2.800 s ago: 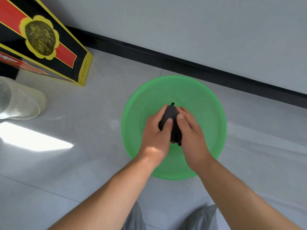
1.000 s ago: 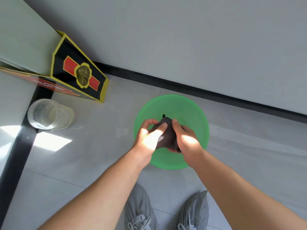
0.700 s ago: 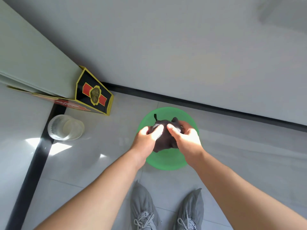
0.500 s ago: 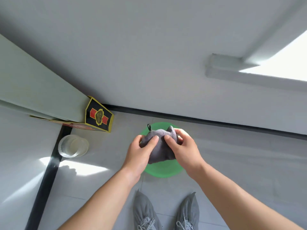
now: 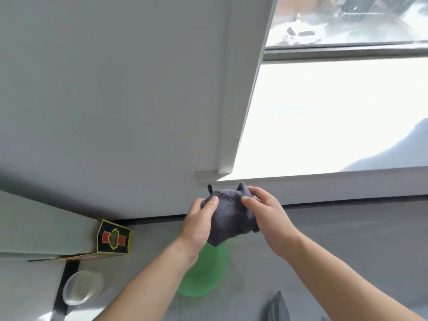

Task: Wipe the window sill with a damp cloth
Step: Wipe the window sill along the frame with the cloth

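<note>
A dark grey cloth (image 5: 231,214) with a small black hanging loop is bunched up between both hands at chest height. My left hand (image 5: 199,224) grips its left side and my right hand (image 5: 264,210) grips its right side. Just above and behind the cloth lies the white window sill (image 5: 324,126), brightly lit by the sun, its left end meeting the white reveal. The sill's front edge (image 5: 324,179) runs right from the cloth. A green basin (image 5: 208,274) stands on the floor below my left forearm, partly hidden by it.
A black, red and yellow box (image 5: 113,238) lies on the floor by the wall at the left. A clear plastic container (image 5: 82,287) stands near it. A black skirting strip (image 5: 347,201) runs along the wall. My grey shoe (image 5: 276,308) shows at the bottom.
Both hands have lifted the cloth out of the green basin and up to sill height. My view has risen from the floor to the window and sill.
</note>
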Demonstrator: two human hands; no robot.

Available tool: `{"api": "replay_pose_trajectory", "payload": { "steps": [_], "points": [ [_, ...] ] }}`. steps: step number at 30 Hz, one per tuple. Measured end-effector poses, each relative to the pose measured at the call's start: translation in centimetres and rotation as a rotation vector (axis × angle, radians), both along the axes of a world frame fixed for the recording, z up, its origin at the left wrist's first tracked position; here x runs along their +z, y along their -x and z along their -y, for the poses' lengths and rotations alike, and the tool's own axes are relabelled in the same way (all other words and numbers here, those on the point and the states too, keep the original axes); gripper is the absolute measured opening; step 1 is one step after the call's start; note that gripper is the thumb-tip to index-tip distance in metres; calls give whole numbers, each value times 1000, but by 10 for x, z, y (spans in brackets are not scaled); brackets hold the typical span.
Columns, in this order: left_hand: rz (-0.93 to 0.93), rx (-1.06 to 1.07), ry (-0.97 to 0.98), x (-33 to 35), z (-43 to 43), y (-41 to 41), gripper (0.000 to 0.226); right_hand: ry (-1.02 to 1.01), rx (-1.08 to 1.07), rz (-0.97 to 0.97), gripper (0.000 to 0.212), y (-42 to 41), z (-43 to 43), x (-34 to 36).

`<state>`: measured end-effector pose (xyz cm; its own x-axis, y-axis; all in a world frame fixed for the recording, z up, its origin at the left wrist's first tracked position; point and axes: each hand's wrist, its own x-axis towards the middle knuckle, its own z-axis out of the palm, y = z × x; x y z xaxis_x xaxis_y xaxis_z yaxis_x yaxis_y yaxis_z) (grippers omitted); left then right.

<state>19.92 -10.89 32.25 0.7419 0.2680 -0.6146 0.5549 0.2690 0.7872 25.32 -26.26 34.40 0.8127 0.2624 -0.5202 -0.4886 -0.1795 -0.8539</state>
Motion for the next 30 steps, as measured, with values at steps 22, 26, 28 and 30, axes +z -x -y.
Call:
{"api": "replay_pose_trajectory", "payload": {
  "steps": [22,26,28,30],
  "points": [
    [136,333,-107,-25,135,-340,38,-68,-3,45,16,-376,107,-36],
    [116,396,-107,-37,109,-387,38,-16,2,83,25,-429,76,-53],
    [81,454,-150,-47,98,-409,38,14,34,109,34,-455,59,-58],
    [67,526,-175,-54,89,-430,37,27,98,127,43,-479,41,-62]
  ]
}}
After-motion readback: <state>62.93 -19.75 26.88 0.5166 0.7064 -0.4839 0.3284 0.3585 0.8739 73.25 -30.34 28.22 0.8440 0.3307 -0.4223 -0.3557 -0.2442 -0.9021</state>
